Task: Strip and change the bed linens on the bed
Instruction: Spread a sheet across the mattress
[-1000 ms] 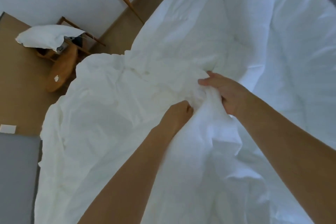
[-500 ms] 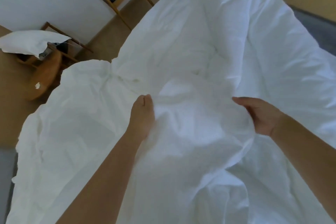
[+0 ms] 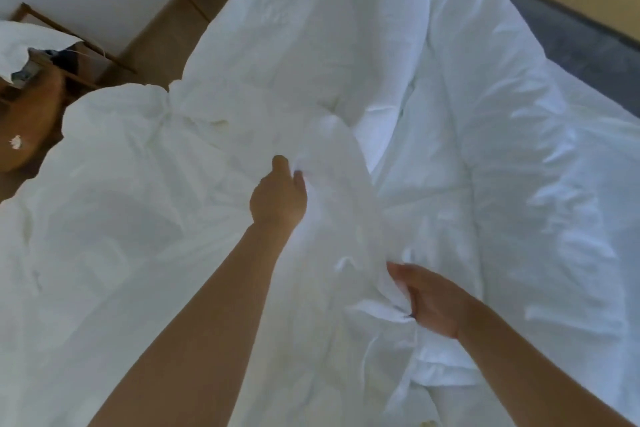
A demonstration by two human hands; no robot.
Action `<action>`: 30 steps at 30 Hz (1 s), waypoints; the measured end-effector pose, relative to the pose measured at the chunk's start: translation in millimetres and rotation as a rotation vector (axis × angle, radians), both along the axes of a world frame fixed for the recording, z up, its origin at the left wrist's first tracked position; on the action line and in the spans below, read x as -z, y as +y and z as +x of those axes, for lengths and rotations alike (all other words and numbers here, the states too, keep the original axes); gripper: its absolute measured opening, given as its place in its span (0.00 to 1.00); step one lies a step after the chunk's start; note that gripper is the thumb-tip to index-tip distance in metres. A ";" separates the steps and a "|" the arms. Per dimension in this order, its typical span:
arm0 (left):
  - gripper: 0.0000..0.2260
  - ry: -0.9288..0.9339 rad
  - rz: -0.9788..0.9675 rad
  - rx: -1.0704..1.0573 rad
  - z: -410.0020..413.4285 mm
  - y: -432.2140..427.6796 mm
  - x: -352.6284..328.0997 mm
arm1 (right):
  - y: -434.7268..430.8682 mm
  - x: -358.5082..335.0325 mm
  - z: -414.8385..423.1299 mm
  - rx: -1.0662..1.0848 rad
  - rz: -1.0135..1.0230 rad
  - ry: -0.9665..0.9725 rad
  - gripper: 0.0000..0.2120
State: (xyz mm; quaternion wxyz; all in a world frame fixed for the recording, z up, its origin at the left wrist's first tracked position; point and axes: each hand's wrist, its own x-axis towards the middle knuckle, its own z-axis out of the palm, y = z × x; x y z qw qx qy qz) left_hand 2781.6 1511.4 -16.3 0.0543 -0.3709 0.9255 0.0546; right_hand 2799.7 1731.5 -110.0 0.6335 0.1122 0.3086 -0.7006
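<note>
The white duvet cover (image 3: 145,218) is gripped by both hands — left hand (image 3: 278,198) farther up, right hand (image 3: 429,302) nearer — fabric bunched in each.

- Crumpled white cloth bedding (image 3: 329,62) fills the centre and right of the frame, its tall ridge blocking a sideways pass.
- Bare tan floor strip (image 3: 162,38), upper left, lies open.
- Brown wooden chair (image 3: 31,121) under a white pillow (image 3: 27,42) crowds the left edge.

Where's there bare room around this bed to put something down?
Free: tan floor between the white linen and the wooden chair; a grey strip beyond the linen's right edge. Crowded: mid-bed, where left hand and right hand grip bunched linen.
</note>
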 end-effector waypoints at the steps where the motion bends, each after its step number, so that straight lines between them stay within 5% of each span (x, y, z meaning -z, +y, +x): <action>1: 0.15 0.013 0.057 0.035 3.1 12.4 2.0 | 7.1 1.1 13.5 -0.012 0.031 -0.011 0.20; 6: 0.31 -0.021 0.403 0.154 55.7 74.0 9.1 | 53.5 15.7 -5.4 0.515 0.109 -0.193 0.16; 10: 0.32 -0.231 0.738 0.088 78.5 121.4 18.0 | 46.4 10.4 -6.9 0.516 0.167 -0.135 0.19; 12: 0.35 -0.403 0.806 0.217 81.2 139.8 21.3 | 48.2 9.1 0.8 0.508 0.137 -0.132 0.20; 14: 0.28 -0.560 0.701 0.430 85.9 149.7 25.0 | 57.5 10.1 10.6 0.494 0.104 -0.149 0.20; 16: 0.10 -0.587 0.586 0.543 91.8 155.7 26.4 | 68.7 9.7 25.3 0.389 0.061 -0.117 0.18; 23: 0.16 -0.069 0.704 0.374 121.3 157.1 6.0 | 76.5 -29.2 79.7 -0.268 -0.033 0.240 0.36; 28: 0.15 -0.133 0.287 0.639 126.3 131.9 1.5 | 64.8 -52.4 81.4 -0.529 0.165 0.659 0.22; 30: 0.16 -0.034 0.262 0.613 131.4 122.6 -2.3 | 64.7 -54.7 90.0 -0.323 0.178 0.491 0.17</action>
